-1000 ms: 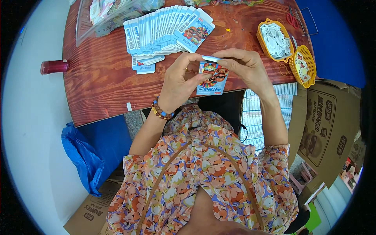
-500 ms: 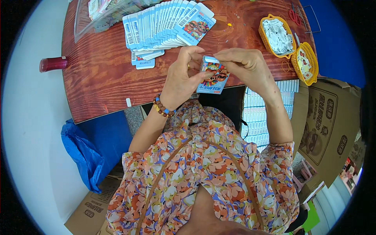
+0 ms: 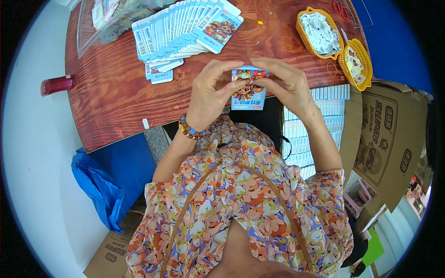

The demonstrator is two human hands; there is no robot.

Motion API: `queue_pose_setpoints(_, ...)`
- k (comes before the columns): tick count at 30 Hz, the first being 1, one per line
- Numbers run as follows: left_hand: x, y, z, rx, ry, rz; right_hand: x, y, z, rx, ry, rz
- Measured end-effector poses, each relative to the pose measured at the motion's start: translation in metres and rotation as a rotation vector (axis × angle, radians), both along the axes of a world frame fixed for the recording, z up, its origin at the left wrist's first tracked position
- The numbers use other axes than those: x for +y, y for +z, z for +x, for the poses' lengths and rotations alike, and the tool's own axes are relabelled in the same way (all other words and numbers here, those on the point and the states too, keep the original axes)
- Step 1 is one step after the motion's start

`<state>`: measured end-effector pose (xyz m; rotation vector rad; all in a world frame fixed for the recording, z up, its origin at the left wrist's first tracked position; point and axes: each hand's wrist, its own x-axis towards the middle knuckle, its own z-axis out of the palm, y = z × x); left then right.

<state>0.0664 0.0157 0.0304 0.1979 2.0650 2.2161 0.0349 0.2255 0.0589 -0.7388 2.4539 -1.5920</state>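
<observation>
A reddish wooden worktop (image 3: 116, 92) is occupying the upper part of the view, and a pale floor is showing beyond its left edge. A brown cardboard box (image 3: 389, 134) is standing off the right edge of the worktop, and rows of blue-and-white packets (image 3: 306, 129) are filling a carton just below the near edge. A blue plastic bag (image 3: 99, 185) is lying on the floor under the near left corner. A clear plastic tray (image 3: 104, 21) is sitting at the far left corner, holding loose packets; how many cannot be told. A fanned row of blue card packets (image 3: 185, 28) is lying along the far edge, too overlapped to count, with a few more packets (image 3: 160, 72) lying loose just beside it. Two yellow baskets are sitting at the far right corner: the larger basket (image 3: 306, 18) is holding a heap of small white pieces, and the smaller basket (image 3: 366, 58) is holding printed cards. One dark red cylinder (image 3: 55, 85) is lying at the left edge. Both hands are meeting above the near edge of the worktop: the left hand (image 3: 211, 95) and the right hand (image 3: 282, 83) are each curling their fingers closed, pinching the top of a single blue card packet (image 3: 249, 95) between them. One beaded bracelet (image 3: 190, 131) is circling the left wrist.
</observation>
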Motion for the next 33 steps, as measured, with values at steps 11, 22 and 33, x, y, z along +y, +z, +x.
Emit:
queue_pose_setpoints(11, 0.020, -0.012, 0.000, 0.124, -0.023, -0.134, 0.023, -0.036, 0.022, -0.344, -0.106, -0.471)
queue_pose_setpoints(22, 0.076, -0.022, 0.022, -0.270, -0.438, -0.183, 0.199, -0.093, 0.109, -0.817, -0.507, -0.108)
queue_pose_setpoints(33, 0.050, -0.002, 0.030, -0.332, -0.504, -0.530, 0.419, -0.178, 0.046, -0.525, -1.245, 1.259)
